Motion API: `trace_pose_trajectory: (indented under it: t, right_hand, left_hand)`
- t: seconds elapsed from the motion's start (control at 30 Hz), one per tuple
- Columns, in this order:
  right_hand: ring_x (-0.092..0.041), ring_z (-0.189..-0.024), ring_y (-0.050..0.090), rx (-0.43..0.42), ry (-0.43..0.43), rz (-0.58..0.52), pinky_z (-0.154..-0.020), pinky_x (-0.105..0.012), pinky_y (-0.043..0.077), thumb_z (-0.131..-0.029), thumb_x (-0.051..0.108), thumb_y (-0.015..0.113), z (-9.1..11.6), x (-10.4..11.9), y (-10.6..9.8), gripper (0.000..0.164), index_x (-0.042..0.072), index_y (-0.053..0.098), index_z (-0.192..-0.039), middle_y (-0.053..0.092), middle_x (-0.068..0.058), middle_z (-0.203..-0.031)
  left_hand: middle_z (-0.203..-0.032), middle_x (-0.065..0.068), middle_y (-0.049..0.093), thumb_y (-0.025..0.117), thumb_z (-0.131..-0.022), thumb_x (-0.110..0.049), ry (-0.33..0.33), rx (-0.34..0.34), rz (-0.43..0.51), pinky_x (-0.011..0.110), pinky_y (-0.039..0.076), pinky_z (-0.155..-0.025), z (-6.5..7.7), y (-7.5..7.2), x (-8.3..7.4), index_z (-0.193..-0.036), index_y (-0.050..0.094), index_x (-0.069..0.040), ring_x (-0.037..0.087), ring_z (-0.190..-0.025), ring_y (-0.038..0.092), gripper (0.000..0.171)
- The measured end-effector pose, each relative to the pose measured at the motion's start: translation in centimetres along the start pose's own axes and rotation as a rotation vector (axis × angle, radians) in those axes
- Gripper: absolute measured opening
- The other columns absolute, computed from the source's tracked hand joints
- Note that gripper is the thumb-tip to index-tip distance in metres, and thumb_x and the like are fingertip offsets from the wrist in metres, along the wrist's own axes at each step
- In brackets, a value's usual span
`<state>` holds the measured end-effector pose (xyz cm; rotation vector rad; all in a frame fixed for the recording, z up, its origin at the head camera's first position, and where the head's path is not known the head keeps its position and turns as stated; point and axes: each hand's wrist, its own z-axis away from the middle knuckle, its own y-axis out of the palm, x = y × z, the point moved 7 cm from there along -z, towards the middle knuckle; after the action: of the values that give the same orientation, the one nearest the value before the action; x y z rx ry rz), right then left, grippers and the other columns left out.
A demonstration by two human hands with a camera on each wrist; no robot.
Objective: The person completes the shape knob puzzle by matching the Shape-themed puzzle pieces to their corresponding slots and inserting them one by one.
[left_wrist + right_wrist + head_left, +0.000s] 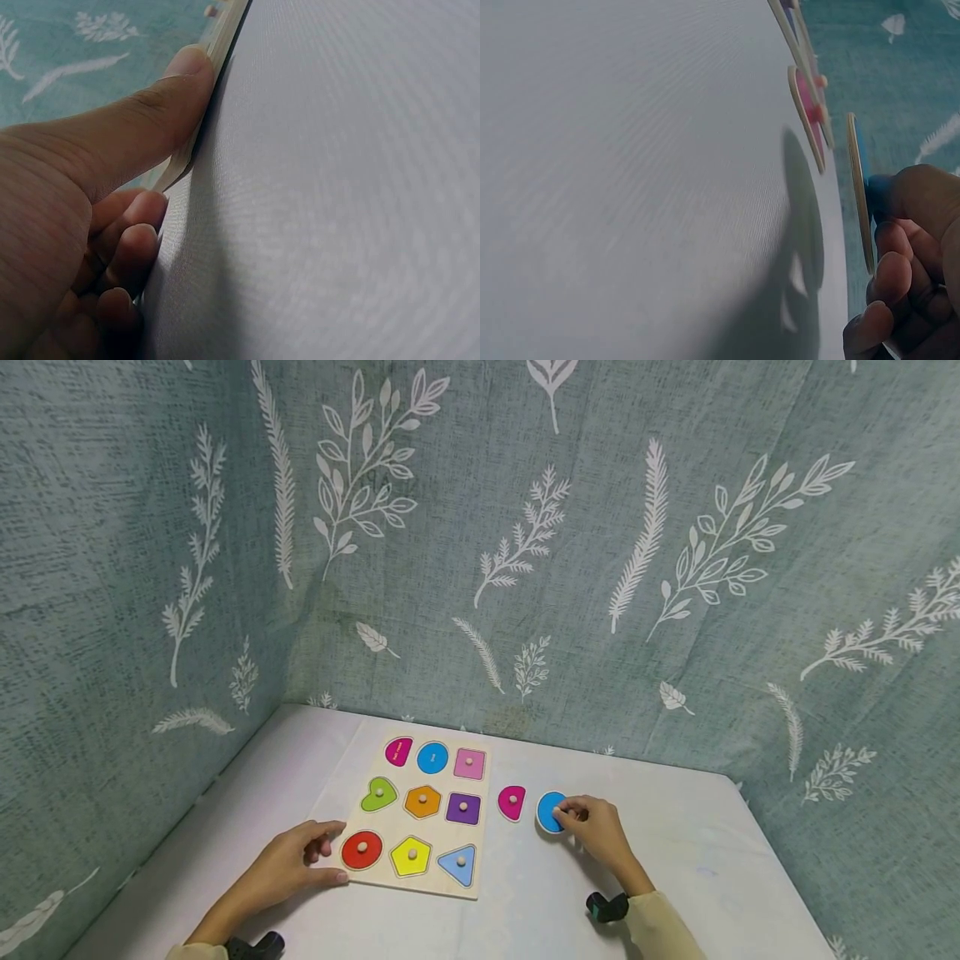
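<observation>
My right hand (pixel 600 828) pinches the knob of a round blue puzzle piece (pixel 548 815). In the right wrist view the blue piece (pixel 860 195) stands clear of the table, its shadow falling apart from it. A magenta half-circle piece (pixel 512 803) with a knob lies just left of it. My left hand (pixel 288 860) holds the near left corner of the wooden puzzle board (pixel 408 887), index finger at the left side, thumb along the front edge. In the left wrist view the thumb (pixel 176 94) presses that edge, the other fingers curled below.
Knobbed shapes fill most of the board, among them a red circle (pixel 362 850), yellow pentagon (pixel 411 857) and purple square (pixel 462 808). Two knobless recesses, a magenta half-circle (pixel 398 752) and a blue circle (pixel 432 757), show at the far side. Patterned cloth (pixel 480 635) hangs behind the white table (pixel 540 918).
</observation>
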<state>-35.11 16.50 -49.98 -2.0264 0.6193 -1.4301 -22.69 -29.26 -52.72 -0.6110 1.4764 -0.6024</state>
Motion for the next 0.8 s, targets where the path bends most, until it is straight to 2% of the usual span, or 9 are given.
trace_pose_trajectory:
  t: [0.33, 0.57, 0.8]
  right_hand:
    - [-0.013, -0.071, 0.054, 0.016, -0.048, -0.017, -0.063, -0.024, 0.047, -0.088, 0.015, 0.083, -1.0, 1.3, 1.3, 0.009, 0.008, 0.078, -0.093, 0.06, 0.006, -0.073]
    - [-0.012, -0.071, 0.054, 0.033, -0.039, -0.017, -0.063, -0.024, 0.047, -0.089, 0.017, 0.083, -1.7, 1.9, 2.1, 0.009, 0.01, 0.078, -0.092, 0.059, 0.007, -0.073]
    - [-0.01, -0.067, 0.054, 0.043, -0.1, -0.009, -0.06, -0.026, 0.047, -0.089, 0.018, 0.082, -2.5, 3.4, 3.1, 0.01, 0.01, 0.077, -0.091, 0.06, 0.008, -0.072]
  left_hand:
    - [-0.086, -0.001, 0.052, 0.099, -0.062, -0.033, -0.003, -0.006, -0.006, 0.026, 0.042, -0.068, 0.1, -0.1, 0.2, -0.133, 0.065, -0.001, 0.017, -0.083, 0.049, 0.085]
    - [-0.086, -0.002, 0.052, 0.1, -0.061, -0.032, -0.018, -0.013, -0.02, 0.025, 0.043, -0.067, -0.1, 0.0, 0.0, -0.132, 0.066, -0.001, 0.016, -0.082, 0.049, 0.085]
    - [-0.086, -0.002, 0.052, 0.1, -0.061, -0.033, -0.013, -0.012, -0.026, 0.026, 0.042, -0.067, 0.0, -0.1, -0.2, -0.133, 0.065, -0.001, 0.016, -0.082, 0.048, 0.086]
